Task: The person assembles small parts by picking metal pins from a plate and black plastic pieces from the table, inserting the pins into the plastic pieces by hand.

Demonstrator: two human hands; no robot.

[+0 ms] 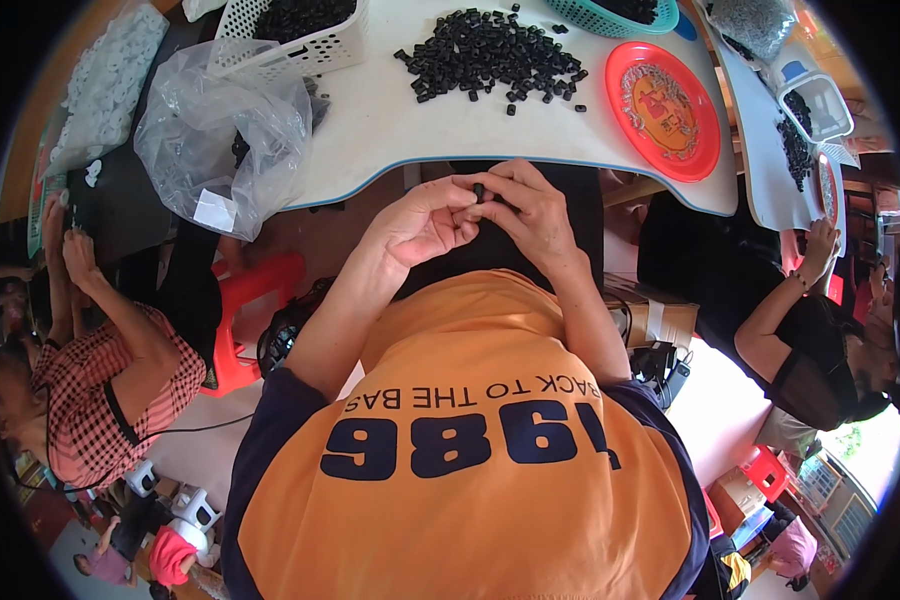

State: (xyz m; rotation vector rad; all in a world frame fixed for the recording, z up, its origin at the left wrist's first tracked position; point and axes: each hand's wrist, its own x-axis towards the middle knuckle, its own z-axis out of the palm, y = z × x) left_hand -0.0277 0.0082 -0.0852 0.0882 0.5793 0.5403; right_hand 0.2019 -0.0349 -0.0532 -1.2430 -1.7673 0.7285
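Observation:
A small black cylindrical part [479, 191] is pinched between the fingertips of both my hands, just in front of the table's near edge. My left hand [425, 222] grips it from the left with thumb and forefinger, the other fingers curled in. From the other side my right hand [532, 218] closes on the same part, its fingers bent over the top. On the table beyond lies a loose heap of similar small black parts [490, 62]. Right of the heap sits a round red plate [625, 130] with many small silvery pieces on it.
The white table [370, 130] has a curved blue edge. A white perforated basket [348, 40] of black parts stands back left, beside a clear plastic bag [220, 130]. A teal basket [575, 14] is at the back right. Co-workers sit left [120, 390] and right [790, 340].

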